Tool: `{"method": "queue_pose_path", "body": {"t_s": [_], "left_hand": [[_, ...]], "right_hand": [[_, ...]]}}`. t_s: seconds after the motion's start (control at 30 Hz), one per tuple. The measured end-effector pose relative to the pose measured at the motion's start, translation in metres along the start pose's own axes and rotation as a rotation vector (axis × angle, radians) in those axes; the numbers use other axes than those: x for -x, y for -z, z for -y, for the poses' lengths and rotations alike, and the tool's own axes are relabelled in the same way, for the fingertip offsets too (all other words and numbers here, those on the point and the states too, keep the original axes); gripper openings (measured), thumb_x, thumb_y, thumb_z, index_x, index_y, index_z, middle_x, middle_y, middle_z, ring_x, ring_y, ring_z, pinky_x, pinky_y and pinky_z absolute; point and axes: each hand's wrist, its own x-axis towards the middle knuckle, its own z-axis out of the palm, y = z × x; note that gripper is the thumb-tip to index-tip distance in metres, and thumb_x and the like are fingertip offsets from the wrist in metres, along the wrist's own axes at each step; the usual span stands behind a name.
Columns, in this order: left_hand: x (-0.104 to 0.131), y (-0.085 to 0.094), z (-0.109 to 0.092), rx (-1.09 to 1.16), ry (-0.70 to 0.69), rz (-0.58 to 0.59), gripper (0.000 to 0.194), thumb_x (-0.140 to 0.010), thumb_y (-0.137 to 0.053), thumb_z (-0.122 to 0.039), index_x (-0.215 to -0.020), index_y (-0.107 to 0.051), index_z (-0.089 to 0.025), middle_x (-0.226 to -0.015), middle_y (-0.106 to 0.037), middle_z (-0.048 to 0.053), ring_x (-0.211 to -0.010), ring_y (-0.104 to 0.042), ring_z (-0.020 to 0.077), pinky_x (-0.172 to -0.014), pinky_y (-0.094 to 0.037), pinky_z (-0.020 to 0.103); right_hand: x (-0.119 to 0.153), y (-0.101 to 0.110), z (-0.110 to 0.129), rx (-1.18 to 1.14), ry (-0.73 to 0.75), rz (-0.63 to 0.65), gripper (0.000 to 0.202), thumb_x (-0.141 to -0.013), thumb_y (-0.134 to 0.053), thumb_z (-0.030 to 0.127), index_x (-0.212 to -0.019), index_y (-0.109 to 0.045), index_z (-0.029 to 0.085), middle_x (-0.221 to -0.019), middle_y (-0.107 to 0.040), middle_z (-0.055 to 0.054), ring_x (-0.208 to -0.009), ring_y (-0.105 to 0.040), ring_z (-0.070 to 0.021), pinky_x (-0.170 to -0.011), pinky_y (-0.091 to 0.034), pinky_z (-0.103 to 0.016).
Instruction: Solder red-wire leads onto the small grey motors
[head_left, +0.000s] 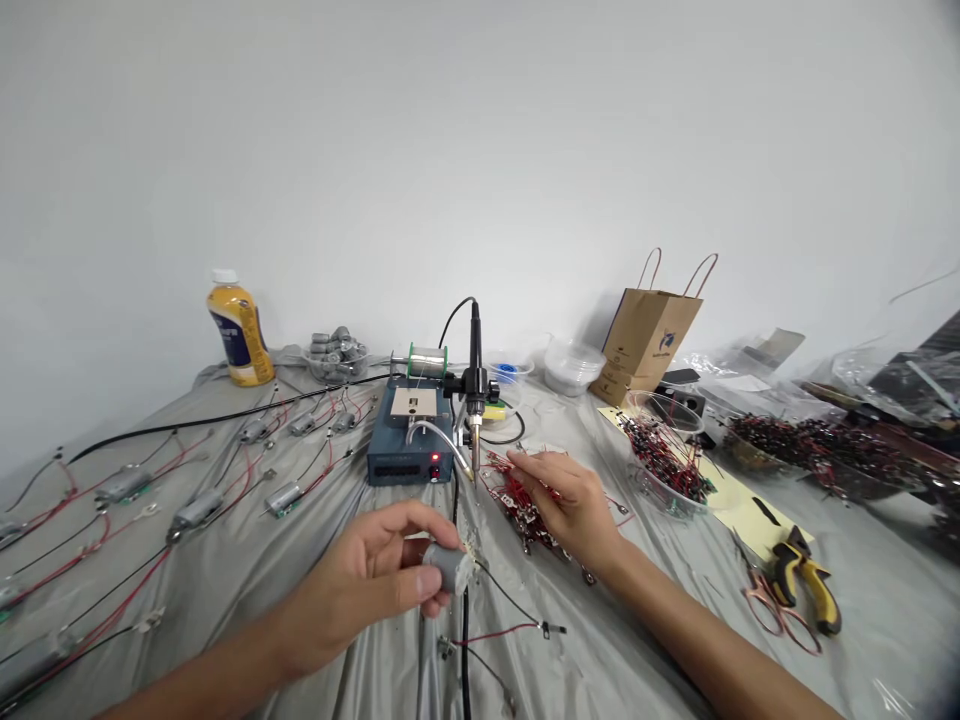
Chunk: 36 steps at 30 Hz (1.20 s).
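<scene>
My left hand (382, 575) holds a grey cylindrical motor (445, 568) between thumb and fingers, with a black wire trailing from its end to the right. My right hand (566, 495) is over a pile of red wires with small metal tabs (525, 515); its fingertips are pressed together, and what they pinch, if anything, is too small to make out. Between the hands and farther back, a soldering iron (475, 400) stands tip down in a holder, beside a blue soldering station (401, 462) with a red light. A loose red and black wire piece (499, 633) lies near the front.
Wired motors (196, 508) lie across the left. A yellow bottle (244, 335), bowl of motors (335, 355) and solder spool (427, 361) stand behind. At right are a paper bag (645, 345), bowl of wires (667, 465), scissors (772, 600) and yellow-black pliers (814, 585).
</scene>
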Motion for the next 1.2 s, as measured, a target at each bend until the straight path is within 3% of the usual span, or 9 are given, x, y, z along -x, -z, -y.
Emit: {"method": "queue_pose_path", "body": {"t_s": [0.1,0.23,0.33,0.47,0.73,1.0,1.2], "left_hand": [[0.000,-0.002,0.005,0.030,-0.001,0.008,0.029,-0.077,-0.084,-0.022,-0.102,-0.070,-0.023,-0.088,-0.067,0.003,-0.080,-0.059,0.0116,-0.077,-0.050,0.024],[0.000,-0.002,0.011,-0.040,0.012,0.004,0.027,-0.081,-0.081,-0.024,-0.104,-0.067,-0.024,-0.084,-0.065,0.001,-0.073,-0.056,0.0098,-0.068,-0.046,0.021],[-0.001,-0.002,0.010,-0.136,0.010,-0.077,0.027,-0.081,-0.081,-0.028,-0.104,-0.067,-0.024,-0.084,-0.063,0.000,-0.071,-0.054,0.0097,-0.064,-0.044,0.020],[-0.006,-0.002,0.009,-0.177,-0.031,-0.204,0.027,-0.083,-0.078,-0.035,-0.103,-0.068,-0.021,-0.085,-0.064,0.002,-0.078,-0.057,0.0133,-0.072,-0.049,0.024],[-0.017,-0.004,0.012,-0.153,-0.016,-0.302,0.032,-0.082,-0.078,-0.038,-0.105,-0.067,-0.018,-0.076,-0.065,0.000,-0.075,-0.061,0.0131,-0.078,-0.054,0.028],[-0.025,-0.002,0.016,-0.157,-0.088,-0.309,0.035,-0.082,-0.079,-0.029,-0.112,-0.063,-0.019,-0.094,-0.073,0.002,-0.088,-0.064,0.0129,-0.083,-0.049,0.025],[-0.031,-0.002,0.017,-0.180,-0.160,-0.360,0.032,-0.083,-0.078,-0.027,-0.111,-0.064,-0.019,-0.103,-0.072,0.004,-0.098,-0.064,0.0153,-0.088,-0.050,0.026]], "right_hand": [[0.002,0.000,0.004,-0.022,-0.009,-0.023,0.022,-0.097,-0.056,0.014,-0.115,-0.069,0.018,-0.092,-0.074,-0.005,-0.081,-0.068,-0.0138,-0.071,-0.053,-0.027],[0.000,0.003,0.011,-0.037,-0.002,-0.033,0.022,-0.097,-0.055,0.014,-0.114,-0.069,0.018,-0.089,-0.073,-0.005,-0.078,-0.066,-0.0132,-0.068,-0.051,-0.026],[-0.003,0.007,0.016,-0.058,0.000,-0.037,0.023,-0.096,-0.055,0.013,-0.113,-0.069,0.017,-0.082,-0.067,-0.005,-0.073,-0.061,-0.0129,-0.065,-0.048,-0.026],[-0.005,0.011,0.019,-0.097,0.001,-0.083,0.021,-0.093,-0.057,0.010,-0.109,-0.070,0.016,-0.080,-0.064,-0.004,-0.073,-0.058,-0.0125,-0.064,-0.046,-0.026],[-0.002,0.017,0.024,-0.134,0.126,-0.134,0.034,-0.086,-0.062,0.000,-0.114,-0.069,0.018,-0.078,-0.067,-0.003,-0.067,-0.059,-0.0105,-0.061,-0.046,-0.024],[-0.004,0.020,0.038,-0.158,0.201,-0.121,0.029,-0.083,-0.062,-0.002,-0.106,-0.069,0.013,-0.082,-0.068,-0.007,-0.070,-0.062,-0.0129,-0.061,-0.050,-0.025],[-0.002,0.013,0.039,-0.147,0.105,-0.201,0.027,-0.083,-0.065,0.000,-0.104,-0.073,0.016,-0.090,-0.064,-0.007,-0.080,-0.062,-0.0131,-0.069,-0.051,-0.026]]}}
